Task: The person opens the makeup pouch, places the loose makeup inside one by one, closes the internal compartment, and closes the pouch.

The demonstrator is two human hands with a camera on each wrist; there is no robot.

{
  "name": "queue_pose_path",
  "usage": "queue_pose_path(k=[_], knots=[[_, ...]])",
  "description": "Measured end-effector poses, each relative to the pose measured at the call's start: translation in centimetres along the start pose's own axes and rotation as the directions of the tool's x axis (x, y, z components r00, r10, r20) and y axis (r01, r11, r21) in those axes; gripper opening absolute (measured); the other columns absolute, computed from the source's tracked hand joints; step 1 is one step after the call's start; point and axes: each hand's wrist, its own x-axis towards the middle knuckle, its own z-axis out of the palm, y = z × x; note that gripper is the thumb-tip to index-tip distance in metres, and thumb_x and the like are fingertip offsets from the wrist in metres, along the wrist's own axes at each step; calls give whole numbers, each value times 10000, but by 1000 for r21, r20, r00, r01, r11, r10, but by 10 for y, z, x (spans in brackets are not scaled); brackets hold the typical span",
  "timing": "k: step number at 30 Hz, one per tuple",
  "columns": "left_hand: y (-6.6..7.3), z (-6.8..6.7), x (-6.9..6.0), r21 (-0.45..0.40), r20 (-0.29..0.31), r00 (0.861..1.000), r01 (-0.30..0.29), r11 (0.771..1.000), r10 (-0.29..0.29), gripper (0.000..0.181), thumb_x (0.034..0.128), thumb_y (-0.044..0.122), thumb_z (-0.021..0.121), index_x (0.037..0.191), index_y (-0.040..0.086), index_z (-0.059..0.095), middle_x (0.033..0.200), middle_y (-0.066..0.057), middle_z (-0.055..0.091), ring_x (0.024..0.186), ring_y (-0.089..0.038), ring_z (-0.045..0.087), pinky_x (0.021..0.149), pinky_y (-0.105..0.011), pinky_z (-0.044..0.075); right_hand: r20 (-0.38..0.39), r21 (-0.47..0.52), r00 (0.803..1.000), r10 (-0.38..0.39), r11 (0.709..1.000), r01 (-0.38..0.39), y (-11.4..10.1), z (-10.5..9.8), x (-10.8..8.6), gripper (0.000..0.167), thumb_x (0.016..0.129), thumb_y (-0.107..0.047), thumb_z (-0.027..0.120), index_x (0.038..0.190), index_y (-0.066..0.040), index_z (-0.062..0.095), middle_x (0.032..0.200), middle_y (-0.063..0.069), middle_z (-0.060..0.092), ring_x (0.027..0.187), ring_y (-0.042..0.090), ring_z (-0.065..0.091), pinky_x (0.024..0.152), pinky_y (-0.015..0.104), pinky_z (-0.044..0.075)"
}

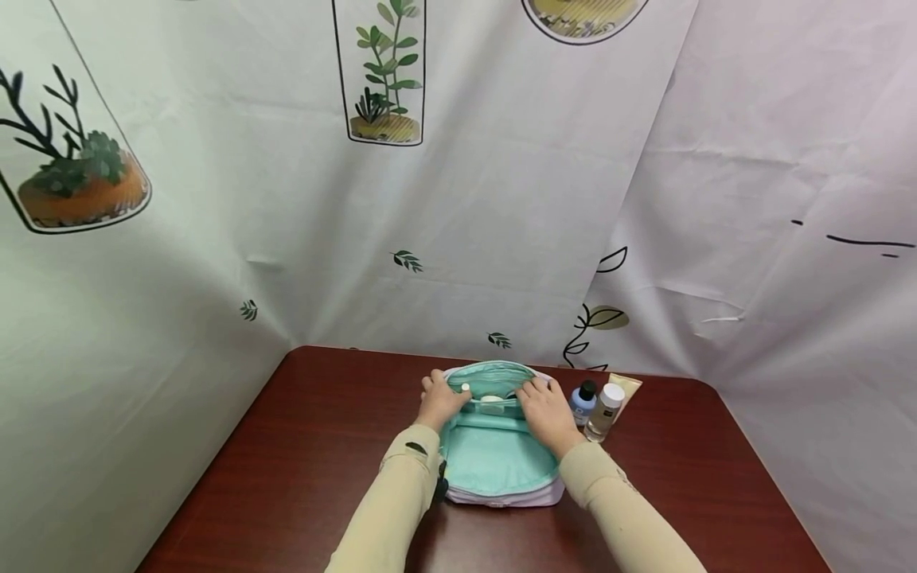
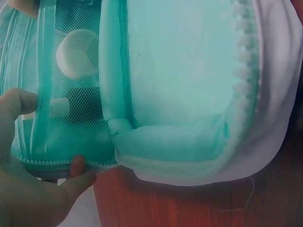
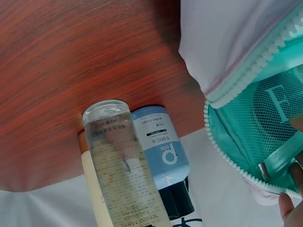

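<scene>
A lilac toiletry bag (image 1: pixel 505 500) with a mint-green lining lies unzipped on the table, its lid raised at the back. My left hand (image 1: pixel 439 399) grips the lid's left edge, one digit at the mesh pocket's (image 2: pixel 85 137) top band and another outside the zipper. On the opposite edge my right hand (image 1: pixel 546 412) holds the lid, with fingers at the pocket's band. Behind the mesh sit a round white item (image 2: pixel 78 54), a dark item with a white end (image 2: pixel 85 105) and a dark round item marked F (image 3: pixel 272 104). The bag's main compartment (image 1: pixel 494 458) shows bare lining.
Right of the bag stand a clear bottle with a white cap (image 1: pixel 605 414) and a blue bottle with a black cap (image 1: pixel 583 400). A cream tube (image 1: pixel 626 388) is behind them. The dark red table (image 1: pixel 344 430) meets a patterned cloth wall (image 1: pixel 458 302).
</scene>
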Motion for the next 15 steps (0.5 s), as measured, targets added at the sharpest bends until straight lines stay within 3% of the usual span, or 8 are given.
queue_pose_path(k=[8, 15], knots=[[-7, -3, 3, -34, 47, 998, -40, 999, 42, 679, 853, 302, 658, 1339, 16, 281, 1280, -238, 286, 1090, -405, 398, 832, -550, 383, -15, 21, 999, 35, 999, -34, -5, 0, 0, 172, 891, -85, 537, 998, -118, 668, 953, 59, 565, 962, 235, 457, 795, 439, 327], [-22, -9, 9, -71, 65, 976, -204, 976, 209, 661, 824, 306, 709, 1328, 19, 391, 1269, -193, 397, 1123, -331, 468, 895, -500, 407, 15, 43, 999, 41, 998, -42, -2, 0, -3, 231, 897, -80, 539, 1104, -106, 638, 1050, 45, 598, 1026, 229, 482, 870, 452, 338]])
